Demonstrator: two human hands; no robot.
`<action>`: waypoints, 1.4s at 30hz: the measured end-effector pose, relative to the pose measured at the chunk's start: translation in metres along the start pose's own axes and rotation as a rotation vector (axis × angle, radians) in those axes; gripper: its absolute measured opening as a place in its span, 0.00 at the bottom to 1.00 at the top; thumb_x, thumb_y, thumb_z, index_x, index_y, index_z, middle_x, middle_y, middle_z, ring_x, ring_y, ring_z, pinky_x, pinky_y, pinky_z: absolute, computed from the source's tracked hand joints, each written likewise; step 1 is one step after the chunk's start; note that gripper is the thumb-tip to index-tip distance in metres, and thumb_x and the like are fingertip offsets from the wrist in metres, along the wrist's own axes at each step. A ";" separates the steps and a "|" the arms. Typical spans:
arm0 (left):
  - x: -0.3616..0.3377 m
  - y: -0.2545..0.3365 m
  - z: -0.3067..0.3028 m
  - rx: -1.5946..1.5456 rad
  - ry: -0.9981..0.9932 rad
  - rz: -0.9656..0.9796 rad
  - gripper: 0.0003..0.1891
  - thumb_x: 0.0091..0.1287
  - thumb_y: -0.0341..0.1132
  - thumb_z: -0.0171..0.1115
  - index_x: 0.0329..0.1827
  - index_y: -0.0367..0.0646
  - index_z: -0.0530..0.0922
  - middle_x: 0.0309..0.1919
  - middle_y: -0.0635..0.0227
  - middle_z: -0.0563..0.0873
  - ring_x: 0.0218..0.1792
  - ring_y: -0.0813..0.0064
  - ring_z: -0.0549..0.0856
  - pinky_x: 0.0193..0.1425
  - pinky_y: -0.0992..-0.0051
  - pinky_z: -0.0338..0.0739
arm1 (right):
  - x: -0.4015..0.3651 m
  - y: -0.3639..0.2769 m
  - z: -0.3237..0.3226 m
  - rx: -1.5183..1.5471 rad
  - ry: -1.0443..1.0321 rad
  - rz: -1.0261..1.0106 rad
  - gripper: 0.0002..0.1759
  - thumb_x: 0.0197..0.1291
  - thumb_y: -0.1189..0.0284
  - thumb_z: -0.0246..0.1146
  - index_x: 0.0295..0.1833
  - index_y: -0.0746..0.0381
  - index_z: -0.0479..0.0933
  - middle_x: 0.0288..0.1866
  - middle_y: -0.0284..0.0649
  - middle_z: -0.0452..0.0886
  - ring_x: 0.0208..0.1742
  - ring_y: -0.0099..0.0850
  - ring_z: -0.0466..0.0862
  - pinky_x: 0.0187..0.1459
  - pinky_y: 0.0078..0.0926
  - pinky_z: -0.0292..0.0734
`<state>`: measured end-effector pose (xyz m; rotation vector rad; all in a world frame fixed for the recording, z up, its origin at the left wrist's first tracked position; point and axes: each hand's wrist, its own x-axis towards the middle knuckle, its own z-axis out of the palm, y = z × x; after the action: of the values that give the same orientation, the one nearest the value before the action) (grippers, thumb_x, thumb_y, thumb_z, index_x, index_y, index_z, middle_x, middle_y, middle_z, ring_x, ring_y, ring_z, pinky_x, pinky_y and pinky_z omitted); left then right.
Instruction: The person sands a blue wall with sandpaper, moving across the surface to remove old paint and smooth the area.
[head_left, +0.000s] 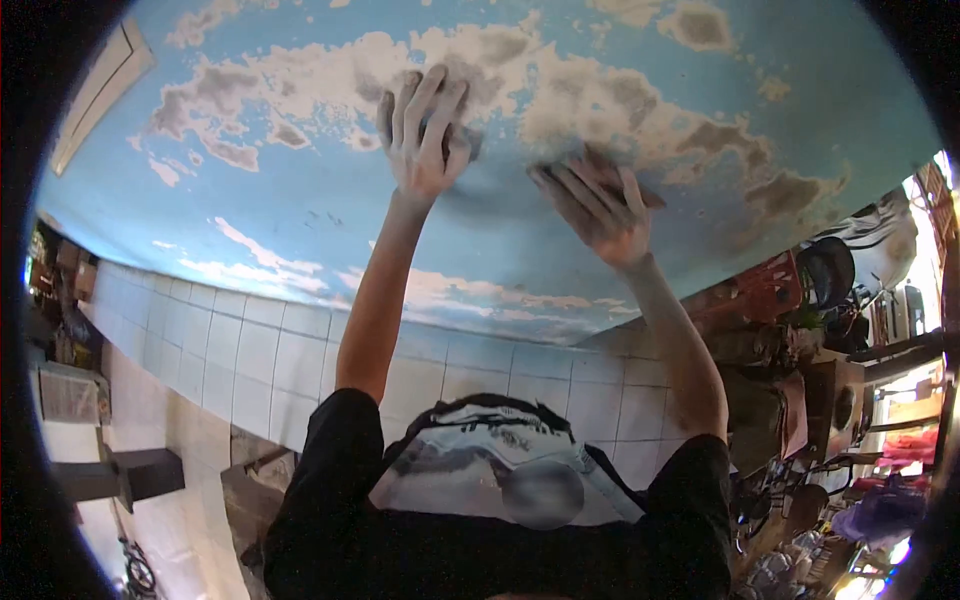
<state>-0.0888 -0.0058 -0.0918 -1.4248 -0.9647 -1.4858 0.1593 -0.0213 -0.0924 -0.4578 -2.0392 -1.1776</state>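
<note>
While two hands lay against it, a blue wall [480, 248] showed pale patches [620, 92]

The wall spread ahead of the person across the upper part of the view, its paint broken by ragged cream and grey areas. The left hand [426, 138] rested there with fingers slightly spread; a dark piece [475, 143] showed beside its thumb side, though whether it was gripped could not be told. Slightly lower, the right hand [600, 208] had its fingers closed over a flat brown pad [653, 198], which lay against the paint. Below the blue ran white tiles [478, 372], and nearest the camera was a black shirt [450, 555] with a printed front. A pale frame [98, 95] sat at upper left, while a purple bundle [880, 515] lay among clutter at right.
</note>
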 end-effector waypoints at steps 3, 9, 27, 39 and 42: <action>-0.003 0.000 0.001 0.014 -0.006 0.004 0.23 0.57 0.31 0.49 0.56 0.51 0.80 0.61 0.64 0.78 0.63 0.59 0.75 0.68 0.52 0.59 | 0.014 -0.007 0.001 0.059 -0.142 -0.002 0.18 0.62 0.65 0.60 0.58 0.43 0.79 0.62 0.25 0.77 0.61 0.18 0.77 0.74 0.36 0.57; -0.011 0.002 0.003 0.060 -0.028 -0.016 0.24 0.58 0.33 0.48 0.60 0.52 0.78 0.65 0.62 0.75 0.65 0.55 0.73 0.68 0.46 0.57 | 0.001 0.002 -0.002 0.070 -0.010 0.029 0.16 0.57 0.68 0.65 0.52 0.44 0.82 0.52 0.21 0.83 0.55 0.18 0.81 0.70 0.42 0.61; -0.020 0.002 -0.002 0.040 -0.019 -0.075 0.23 0.64 0.33 0.41 0.57 0.50 0.81 0.62 0.63 0.78 0.65 0.58 0.73 0.71 0.53 0.54 | 0.007 0.000 0.007 0.091 -0.024 -0.011 0.22 0.57 0.69 0.63 0.59 0.43 0.78 0.56 0.22 0.82 0.58 0.15 0.78 0.70 0.31 0.63; -0.020 -0.004 -0.004 0.012 0.053 -0.029 0.23 0.67 0.32 0.37 0.54 0.50 0.83 0.57 0.63 0.82 0.63 0.61 0.77 0.69 0.58 0.60 | 0.015 -0.001 0.010 -0.740 -0.266 -0.781 0.17 0.67 0.60 0.57 0.61 0.41 0.76 0.58 0.25 0.81 0.64 0.17 0.75 0.74 0.33 0.59; -0.021 -0.009 -0.006 -0.035 0.040 -0.033 0.23 0.66 0.32 0.37 0.53 0.49 0.83 0.56 0.64 0.82 0.63 0.61 0.77 0.68 0.58 0.61 | 0.014 -0.007 0.012 -0.847 -0.289 -0.828 0.18 0.66 0.60 0.58 0.60 0.46 0.77 0.54 0.27 0.83 0.62 0.20 0.76 0.74 0.33 0.59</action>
<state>-0.0994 -0.0065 -0.1125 -1.4051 -0.9462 -1.5563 0.1406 -0.0157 -0.0898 -0.1435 -1.9118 -2.6352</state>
